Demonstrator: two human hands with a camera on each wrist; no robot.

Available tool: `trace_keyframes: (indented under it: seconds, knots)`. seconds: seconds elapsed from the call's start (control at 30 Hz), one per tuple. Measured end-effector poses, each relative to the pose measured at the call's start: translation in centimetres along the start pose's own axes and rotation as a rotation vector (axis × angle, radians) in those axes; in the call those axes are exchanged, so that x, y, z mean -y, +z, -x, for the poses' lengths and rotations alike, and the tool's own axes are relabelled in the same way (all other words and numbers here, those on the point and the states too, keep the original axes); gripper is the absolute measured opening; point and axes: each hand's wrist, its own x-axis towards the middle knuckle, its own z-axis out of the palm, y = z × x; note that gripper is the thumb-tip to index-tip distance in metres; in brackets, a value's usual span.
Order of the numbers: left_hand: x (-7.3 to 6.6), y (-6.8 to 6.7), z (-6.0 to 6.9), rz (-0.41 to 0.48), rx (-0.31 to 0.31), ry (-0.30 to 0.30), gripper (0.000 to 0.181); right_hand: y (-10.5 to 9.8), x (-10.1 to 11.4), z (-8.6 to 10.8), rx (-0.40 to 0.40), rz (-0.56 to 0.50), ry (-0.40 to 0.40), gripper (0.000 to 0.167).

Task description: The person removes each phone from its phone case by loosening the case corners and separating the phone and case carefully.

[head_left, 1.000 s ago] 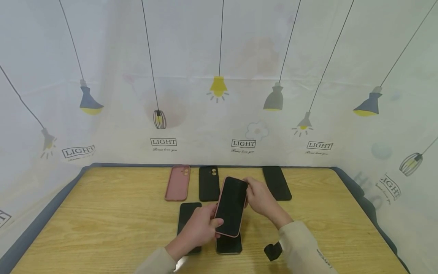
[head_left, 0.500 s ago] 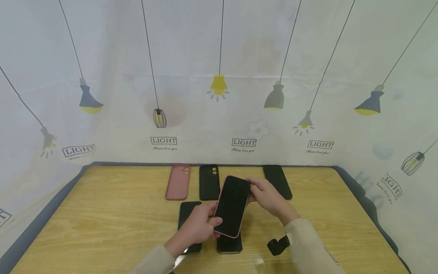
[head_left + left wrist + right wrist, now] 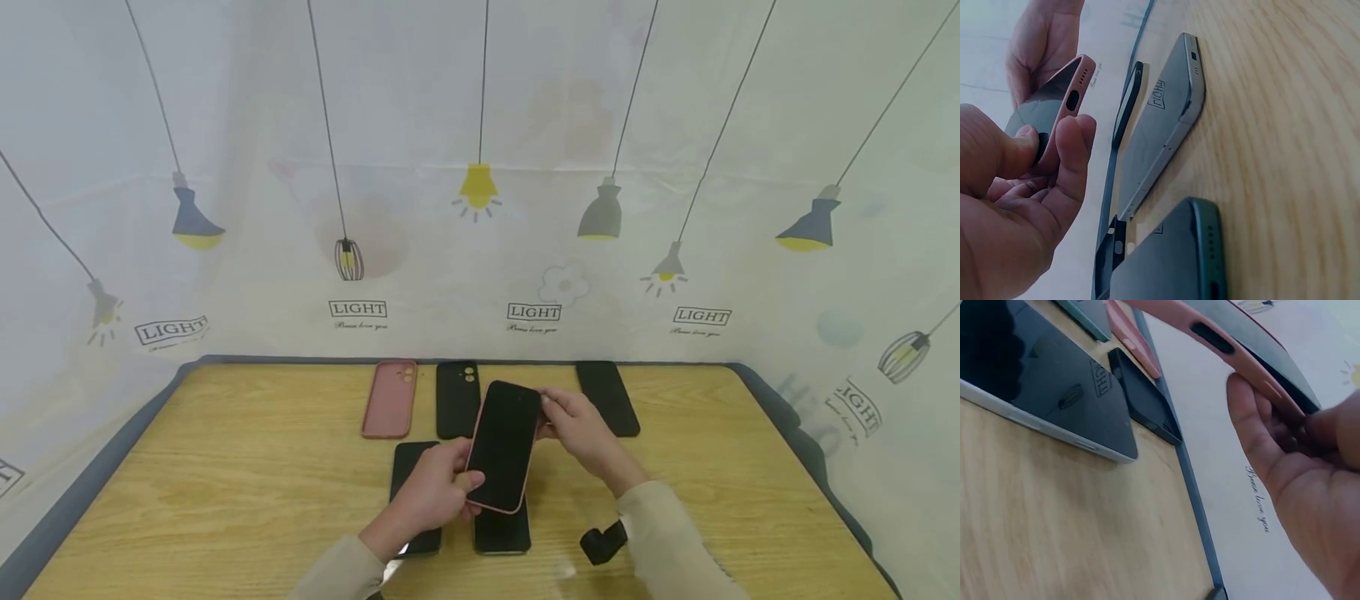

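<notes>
In the head view, a phone (image 3: 504,442) with a dark screen is held tilted above the table, sitting in a pink phone case (image 3: 1244,362). My left hand (image 3: 435,492) grips its lower left side, thumb on the front and fingers under the case. At the upper right edge, my right hand (image 3: 583,429) pinches phone and case between thumb and fingers. A dark gap shows between case rim and glass beside that hand in the right wrist view; I cannot tell whether the phone is fully seated. Below lies a silver-edged phone (image 3: 502,535), partly hidden.
Another phone (image 3: 411,468) with a green edge lies behind the left hand. Along the back of the wooden table (image 3: 225,467) are an empty pink case (image 3: 388,402), a black case (image 3: 457,402) and a flat dark item (image 3: 609,400). A printed curtain (image 3: 420,208) hangs behind.
The cased phone shifts slightly right, then back left and a little up, both hands moving with it. Both hands keep their hold. The items on the table stay put.
</notes>
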Motion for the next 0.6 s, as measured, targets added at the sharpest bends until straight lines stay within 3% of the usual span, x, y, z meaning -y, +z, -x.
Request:
trace_keyframes:
  seconds: [0.23,0.6]
  knots:
    - [0.4,0.1,-0.2,0.002,-0.056,-0.022,0.009,1.7,-0.4,0.1,-0.107,0.038,-0.003,0.032]
    - [0.0,-0.3,-0.5,0.066,-0.158,-0.050,0.008,3.7,-0.7,1.1,-0.051,0.126,-0.074,0.032]
